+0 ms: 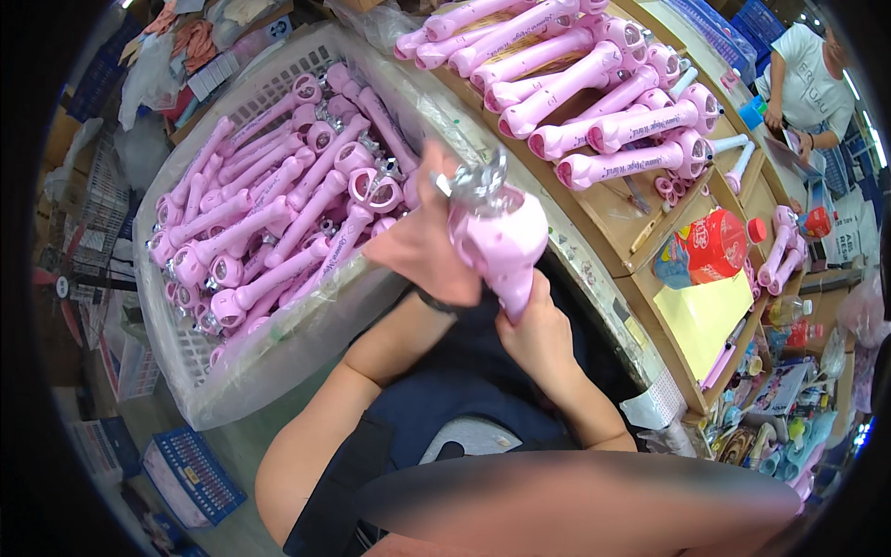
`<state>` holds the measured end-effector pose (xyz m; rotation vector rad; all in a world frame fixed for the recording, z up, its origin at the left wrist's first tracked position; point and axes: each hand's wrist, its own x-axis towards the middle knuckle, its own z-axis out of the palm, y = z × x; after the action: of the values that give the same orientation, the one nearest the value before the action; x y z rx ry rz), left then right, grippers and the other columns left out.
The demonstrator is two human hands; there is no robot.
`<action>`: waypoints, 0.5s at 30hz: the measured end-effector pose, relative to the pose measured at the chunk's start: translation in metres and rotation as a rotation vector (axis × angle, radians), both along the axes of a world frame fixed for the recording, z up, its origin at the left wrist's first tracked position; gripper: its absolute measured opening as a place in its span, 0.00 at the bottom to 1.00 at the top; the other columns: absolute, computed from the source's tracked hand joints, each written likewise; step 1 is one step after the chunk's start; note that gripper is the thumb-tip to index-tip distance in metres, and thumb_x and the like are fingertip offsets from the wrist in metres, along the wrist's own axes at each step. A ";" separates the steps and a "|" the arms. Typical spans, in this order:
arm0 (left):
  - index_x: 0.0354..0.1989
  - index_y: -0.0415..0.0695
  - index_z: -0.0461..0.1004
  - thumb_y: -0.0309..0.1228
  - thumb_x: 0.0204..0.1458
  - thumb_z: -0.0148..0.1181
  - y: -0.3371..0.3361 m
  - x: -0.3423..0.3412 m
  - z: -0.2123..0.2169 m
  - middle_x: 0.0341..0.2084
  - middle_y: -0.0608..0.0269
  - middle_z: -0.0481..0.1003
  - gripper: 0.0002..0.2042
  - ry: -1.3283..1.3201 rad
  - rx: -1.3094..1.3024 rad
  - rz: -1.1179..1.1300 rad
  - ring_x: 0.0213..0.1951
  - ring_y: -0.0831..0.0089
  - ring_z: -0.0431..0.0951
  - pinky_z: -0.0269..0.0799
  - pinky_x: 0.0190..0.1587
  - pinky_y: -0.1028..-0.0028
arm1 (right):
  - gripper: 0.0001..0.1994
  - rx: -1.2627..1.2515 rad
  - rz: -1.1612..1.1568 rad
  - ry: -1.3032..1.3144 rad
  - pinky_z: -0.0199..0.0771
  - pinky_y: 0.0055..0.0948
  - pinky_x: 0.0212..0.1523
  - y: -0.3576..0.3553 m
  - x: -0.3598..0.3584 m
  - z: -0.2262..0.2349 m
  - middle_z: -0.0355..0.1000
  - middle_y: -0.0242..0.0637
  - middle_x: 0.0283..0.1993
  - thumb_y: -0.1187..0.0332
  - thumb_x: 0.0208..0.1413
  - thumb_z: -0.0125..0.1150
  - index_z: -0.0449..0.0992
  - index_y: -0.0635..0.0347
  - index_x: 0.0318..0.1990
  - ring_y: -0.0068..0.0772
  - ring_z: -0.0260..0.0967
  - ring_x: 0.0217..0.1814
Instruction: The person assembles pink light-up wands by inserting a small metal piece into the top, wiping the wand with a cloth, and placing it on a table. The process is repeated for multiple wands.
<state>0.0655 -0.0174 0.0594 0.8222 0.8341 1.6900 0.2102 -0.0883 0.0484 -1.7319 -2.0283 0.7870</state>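
In front of my body, a pink toy wand (501, 239) is tilted with its rounded head up and a shiny silver crown-shaped piece (478, 181) on top. My right hand (543, 330) is closed around its narrow handle, below the head. Close beside the head and crown is my left hand (422, 237), its fingers smeared by motion. Whether it touches the wand cannot be made out. To the left, many similar pink wands (278, 204) with silver parts lie heaped in a plastic-lined crate (278, 357).
A wooden bench (603, 227) curves along the right, with more pink wands (594, 111) piled on it. On it also are a red-labelled bottle (710, 249), yellow paper (701, 320) and a brush (647, 232). Another person (807, 84) works at the far right. A blue crate (193, 478) stands lower left.
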 end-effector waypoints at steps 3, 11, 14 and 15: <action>0.54 0.41 0.66 0.55 0.67 0.35 0.001 0.017 -0.032 0.41 0.53 0.76 0.28 -0.354 -0.231 -0.012 0.39 0.63 0.80 0.77 0.42 0.66 | 0.29 0.024 -0.035 -0.031 0.78 0.54 0.35 0.002 -0.001 -0.005 0.75 0.60 0.41 0.67 0.50 0.63 0.58 0.66 0.58 0.64 0.76 0.33; 0.54 0.44 0.66 0.34 0.64 0.46 -0.016 0.018 -0.008 0.51 0.57 0.74 0.13 -0.019 -0.104 0.198 0.53 0.66 0.76 0.72 0.54 0.70 | 0.29 -0.066 0.038 -0.029 0.78 0.54 0.37 0.000 0.000 -0.012 0.75 0.63 0.40 0.66 0.51 0.62 0.58 0.67 0.58 0.64 0.77 0.36; 0.54 0.43 0.70 0.38 0.52 0.64 -0.021 0.005 0.005 0.52 0.59 0.75 0.23 0.893 -0.213 0.149 0.54 0.69 0.76 0.70 0.55 0.73 | 0.29 -0.149 0.078 0.107 0.77 0.52 0.38 0.005 0.008 -0.014 0.75 0.64 0.39 0.66 0.51 0.63 0.59 0.68 0.57 0.64 0.76 0.37; 0.55 0.44 0.71 0.39 0.47 0.70 -0.021 -0.004 0.004 0.52 0.59 0.75 0.27 1.252 -0.165 0.121 0.55 0.69 0.76 0.70 0.55 0.74 | 0.29 -0.208 0.082 0.133 0.77 0.51 0.38 0.005 0.012 -0.014 0.75 0.64 0.38 0.66 0.51 0.64 0.59 0.68 0.57 0.64 0.76 0.38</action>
<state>0.0615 -0.0388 0.0634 1.7553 1.8329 1.0323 0.2225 -0.0831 0.0339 -1.6611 -1.9985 1.1442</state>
